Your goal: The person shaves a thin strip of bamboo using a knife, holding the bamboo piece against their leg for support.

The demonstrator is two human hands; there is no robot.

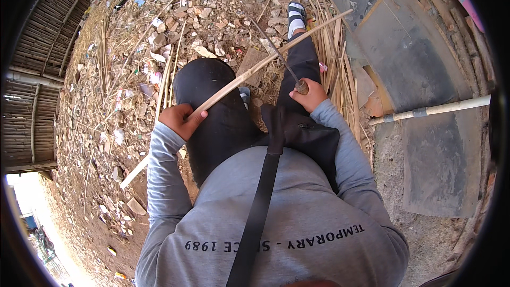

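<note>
Person seated on the ground, legs out. Left hand (pixel 182 119) w/ grip closed round a long bamboo strip (pixel 255 69), which runs from near left, over the left knee, up to far right. Right hand (pixel 308 95) w/ grip closed on the handle of a long thin knife (pixel 276 53); blade slants far-left & meets the strip approx mid-length. Black bag (pixel 303 135) sits in lap, strap across grey sweatshirt. More bamboo strips (pixel 337 53) lie on the ground just right of the right leg.

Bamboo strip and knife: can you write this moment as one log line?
left hand: grips bamboo strip | right hand: grips knife | blade touches strip | person seated, strip across knees
</note>
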